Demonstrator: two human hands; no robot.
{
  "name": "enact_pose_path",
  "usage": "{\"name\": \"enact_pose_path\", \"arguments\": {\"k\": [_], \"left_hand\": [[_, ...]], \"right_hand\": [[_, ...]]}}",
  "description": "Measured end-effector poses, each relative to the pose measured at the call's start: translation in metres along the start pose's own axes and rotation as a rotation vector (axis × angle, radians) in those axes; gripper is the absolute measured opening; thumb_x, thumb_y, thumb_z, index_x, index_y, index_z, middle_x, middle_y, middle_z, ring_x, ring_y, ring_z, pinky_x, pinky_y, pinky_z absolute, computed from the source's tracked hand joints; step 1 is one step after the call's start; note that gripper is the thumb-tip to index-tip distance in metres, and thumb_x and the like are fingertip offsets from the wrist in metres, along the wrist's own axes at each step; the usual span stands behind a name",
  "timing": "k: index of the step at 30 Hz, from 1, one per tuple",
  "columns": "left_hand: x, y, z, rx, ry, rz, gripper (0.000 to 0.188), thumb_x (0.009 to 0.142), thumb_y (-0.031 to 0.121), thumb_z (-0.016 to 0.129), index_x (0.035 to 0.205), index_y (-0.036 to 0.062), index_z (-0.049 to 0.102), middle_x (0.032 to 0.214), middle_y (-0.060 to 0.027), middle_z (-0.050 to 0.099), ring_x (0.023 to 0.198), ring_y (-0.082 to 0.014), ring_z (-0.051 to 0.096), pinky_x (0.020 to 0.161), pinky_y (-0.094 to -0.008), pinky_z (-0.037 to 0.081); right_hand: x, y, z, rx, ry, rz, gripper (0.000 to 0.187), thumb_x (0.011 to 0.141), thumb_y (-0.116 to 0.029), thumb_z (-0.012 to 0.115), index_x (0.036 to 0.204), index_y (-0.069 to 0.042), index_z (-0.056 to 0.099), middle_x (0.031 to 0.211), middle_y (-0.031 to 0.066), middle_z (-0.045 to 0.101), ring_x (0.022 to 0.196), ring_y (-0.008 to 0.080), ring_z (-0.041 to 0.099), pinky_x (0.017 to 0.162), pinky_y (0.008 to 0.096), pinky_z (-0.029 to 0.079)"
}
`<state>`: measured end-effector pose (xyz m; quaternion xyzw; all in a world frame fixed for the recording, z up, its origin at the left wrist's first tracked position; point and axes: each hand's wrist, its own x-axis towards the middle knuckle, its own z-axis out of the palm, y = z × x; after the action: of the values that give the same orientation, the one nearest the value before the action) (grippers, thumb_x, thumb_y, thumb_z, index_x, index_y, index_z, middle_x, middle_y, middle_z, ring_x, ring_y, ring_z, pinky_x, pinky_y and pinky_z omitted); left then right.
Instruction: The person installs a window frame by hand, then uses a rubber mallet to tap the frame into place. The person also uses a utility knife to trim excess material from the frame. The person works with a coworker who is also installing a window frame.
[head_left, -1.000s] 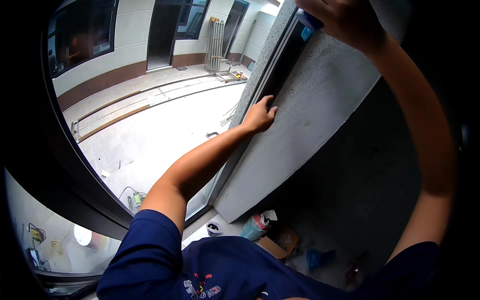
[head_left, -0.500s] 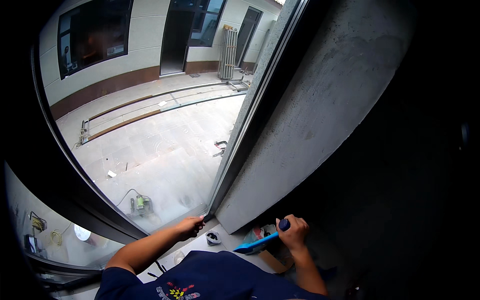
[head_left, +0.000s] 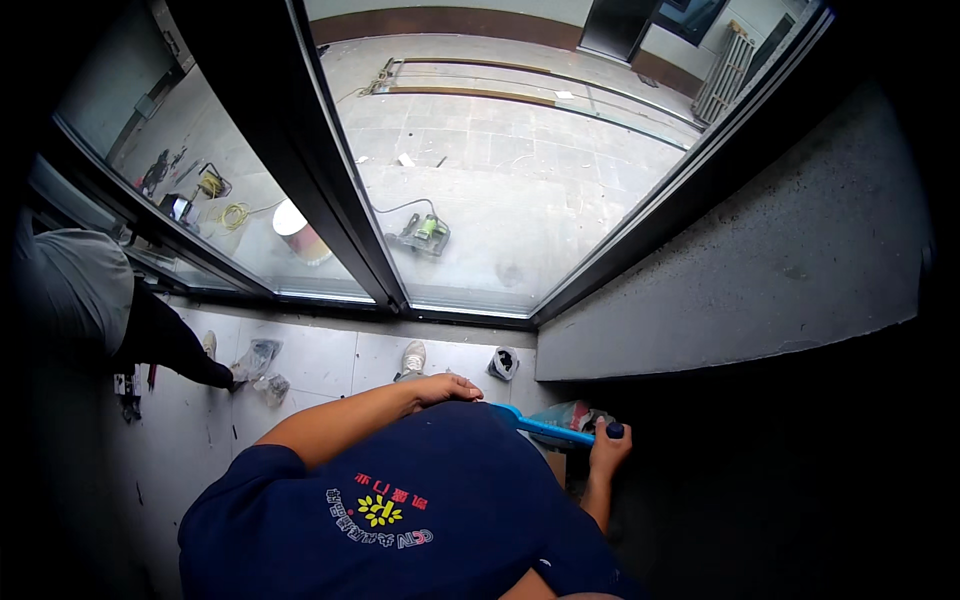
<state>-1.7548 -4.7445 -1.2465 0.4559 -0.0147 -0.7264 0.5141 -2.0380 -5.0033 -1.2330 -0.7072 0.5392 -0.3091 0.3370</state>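
A long blue tool with a dark round end is in my right hand, whose fingers wrap round it beside that end. Its other end widens and reaches back toward my chest, partly hidden by my navy shirt. My left hand is close to that wide end, fingers drawn together; what they hold, if anything, is too small to make out. Beyond my hands, on the pale tiled floor, stands a small dark container with dark things inside. A plastic bag lies behind the blue tool.
Tall dark-framed glass panes stand ahead, meeting a grey wall slab on the right. Another person is at the left, with crumpled plastic near their foot. Outside are a green power tool and a white bucket.
My left hand has come back from the window frame's lower corner toward my chest. The blue tool has moved slightly, still in my right hand. The view has swung left and down, revealing the other person.
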Motion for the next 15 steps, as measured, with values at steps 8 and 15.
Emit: {"name": "enact_pose_path", "arguments": {"k": [8, 15], "left_hand": [[-0.046, -0.03, 0.005, -0.193, 0.301, 0.043, 0.032, 0.099, 0.027, 0.061, 0.113, -0.0018, 0.062, 0.091, -0.0056, 0.065, 0.068, -0.0049, 0.056, 0.049, -0.014, 0.044], [-0.054, -0.025, 0.031, -0.348, 0.195, 0.203, 0.03, 0.098, 0.012, 0.06, 0.124, -0.0023, 0.06, 0.114, -0.0094, 0.065, 0.098, -0.014, 0.065, 0.085, -0.0239, 0.054]], "right_hand": [[0.028, -0.06, 0.012, -0.463, -0.047, -0.556, 0.031, 0.075, -0.025, 0.08, 0.087, -0.006, 0.06, 0.088, 0.0115, 0.064, 0.079, 0.0374, 0.063, 0.072, 0.0444, 0.049], [0.018, -0.045, 0.057, -0.232, -0.18, -0.355, 0.027, 0.077, -0.023, 0.079, 0.086, -0.006, 0.06, 0.088, 0.0128, 0.064, 0.078, 0.0395, 0.061, 0.068, 0.0465, 0.048]]}}
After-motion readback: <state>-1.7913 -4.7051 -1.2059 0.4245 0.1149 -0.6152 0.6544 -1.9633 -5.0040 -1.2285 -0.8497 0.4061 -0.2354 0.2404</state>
